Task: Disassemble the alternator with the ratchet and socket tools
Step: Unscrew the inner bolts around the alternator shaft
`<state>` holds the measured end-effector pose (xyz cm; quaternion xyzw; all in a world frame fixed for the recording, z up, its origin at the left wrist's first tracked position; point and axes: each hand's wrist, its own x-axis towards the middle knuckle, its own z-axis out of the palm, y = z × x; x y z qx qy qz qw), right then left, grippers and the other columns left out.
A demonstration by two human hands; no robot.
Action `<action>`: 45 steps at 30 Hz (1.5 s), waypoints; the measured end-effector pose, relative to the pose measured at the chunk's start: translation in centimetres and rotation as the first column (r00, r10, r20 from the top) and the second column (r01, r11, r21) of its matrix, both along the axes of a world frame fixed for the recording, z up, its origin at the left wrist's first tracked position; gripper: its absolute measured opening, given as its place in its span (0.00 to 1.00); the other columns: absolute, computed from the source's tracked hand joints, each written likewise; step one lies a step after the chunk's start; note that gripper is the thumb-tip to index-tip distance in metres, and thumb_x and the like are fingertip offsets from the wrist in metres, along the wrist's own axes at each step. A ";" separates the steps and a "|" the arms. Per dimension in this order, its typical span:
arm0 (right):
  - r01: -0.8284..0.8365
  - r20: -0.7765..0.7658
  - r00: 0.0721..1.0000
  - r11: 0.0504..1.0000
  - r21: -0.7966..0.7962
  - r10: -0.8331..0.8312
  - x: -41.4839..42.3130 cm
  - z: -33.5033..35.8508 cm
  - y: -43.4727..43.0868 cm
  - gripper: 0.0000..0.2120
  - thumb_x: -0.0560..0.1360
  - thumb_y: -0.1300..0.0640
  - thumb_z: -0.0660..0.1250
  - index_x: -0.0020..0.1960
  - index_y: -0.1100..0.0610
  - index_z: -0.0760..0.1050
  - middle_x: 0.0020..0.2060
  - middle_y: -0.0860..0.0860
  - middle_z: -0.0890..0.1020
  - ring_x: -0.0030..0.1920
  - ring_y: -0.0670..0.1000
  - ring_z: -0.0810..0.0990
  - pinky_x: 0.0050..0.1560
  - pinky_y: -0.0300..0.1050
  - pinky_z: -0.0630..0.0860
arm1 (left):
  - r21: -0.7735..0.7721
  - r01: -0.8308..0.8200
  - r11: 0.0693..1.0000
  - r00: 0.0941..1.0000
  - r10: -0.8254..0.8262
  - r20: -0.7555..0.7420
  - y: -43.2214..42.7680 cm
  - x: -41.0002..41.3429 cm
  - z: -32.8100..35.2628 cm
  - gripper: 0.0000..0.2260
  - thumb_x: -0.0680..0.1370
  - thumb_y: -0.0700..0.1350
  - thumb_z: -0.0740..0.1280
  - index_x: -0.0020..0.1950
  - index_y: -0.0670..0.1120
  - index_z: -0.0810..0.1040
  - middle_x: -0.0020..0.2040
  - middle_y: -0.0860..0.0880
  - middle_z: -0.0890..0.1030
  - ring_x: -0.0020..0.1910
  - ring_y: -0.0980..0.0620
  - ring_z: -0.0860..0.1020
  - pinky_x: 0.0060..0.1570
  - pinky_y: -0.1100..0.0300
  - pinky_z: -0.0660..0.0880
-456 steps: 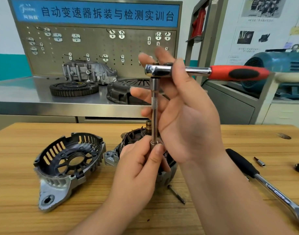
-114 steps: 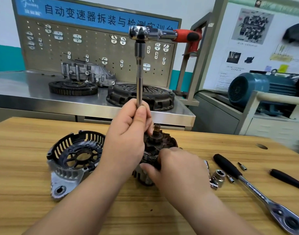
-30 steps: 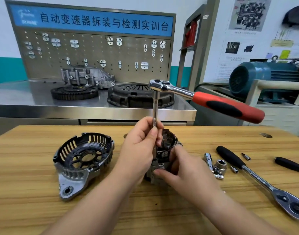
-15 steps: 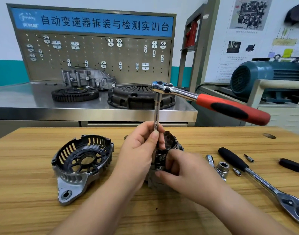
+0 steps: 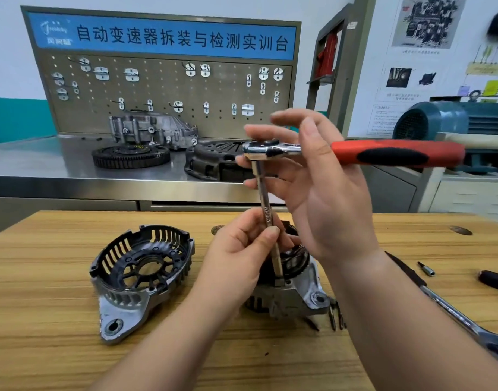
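Note:
The alternator body (image 5: 294,292) stands on the wooden table (image 5: 44,320), partly hidden behind my hands. A chrome extension bar (image 5: 262,193) rises from it to the head of a red-handled ratchet (image 5: 397,156), whose handle points right and lies level. My left hand (image 5: 239,258) pinches the bar low down between thumb and fingers. My right hand (image 5: 324,198) holds the ratchet head, thumb over the neck and fingers behind it. The socket end is hidden by my left hand. The removed black and silver end cover (image 5: 140,275) lies to the left.
A second ratchet with a black handle (image 5: 453,314), a small bit (image 5: 427,269), another black handle (image 5: 496,280) and loose bolts (image 5: 334,317) lie at the right. Behind the table, a steel bench (image 5: 44,170) carries a flywheel (image 5: 130,155), a clutch cover (image 5: 214,162) and a housing (image 5: 154,131).
My right hand has left the alternator body and risen to take the ratchet head. The red handle has swung level. My left hand stays on the extension bar.

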<state>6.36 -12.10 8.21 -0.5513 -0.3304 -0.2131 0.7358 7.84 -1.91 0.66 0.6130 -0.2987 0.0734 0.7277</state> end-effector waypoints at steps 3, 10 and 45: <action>-0.015 0.009 1.000 0.999 0.039 0.015 0.2 0.0 0.7 0.12 0.79 0.54 0.56 0.43 0.55 0.76 0.42 0.53 0.83 0.38 0.57 0.82 0.32 0.47 0.76 | 0.087 -0.071 0.994 0.996 0.066 0.060 0.0 -0.3 0.6 0.14 0.78 0.32 0.63 0.47 0.51 0.79 0.41 0.56 0.84 0.43 0.60 0.82 0.46 0.67 0.77; 0.186 0.070 0.977 0.969 0.165 -0.199 0.9 -0.8 0.7 0.17 0.80 0.53 0.55 0.38 0.58 0.75 0.30 0.55 0.75 0.25 0.52 0.69 0.22 0.41 0.63 | 0.416 -0.389 0.822 0.881 0.201 0.428 0.1 -0.7 0.3 0.09 0.78 0.45 0.64 0.54 0.56 0.80 0.46 0.61 0.82 0.48 0.64 0.77 0.47 0.70 0.73; 0.219 -0.248 0.958 0.927 0.303 -0.145 2.2 0.7 -4.1 0.19 0.81 0.42 0.57 0.43 0.55 0.77 0.27 0.49 0.68 0.25 0.45 0.61 0.24 0.37 0.55 | 0.513 -0.756 0.406 0.588 0.079 0.805 0.7 1.4 -3.6 0.23 0.72 0.62 0.62 0.61 0.52 0.79 0.62 0.54 0.79 0.67 0.49 0.71 0.65 0.48 0.65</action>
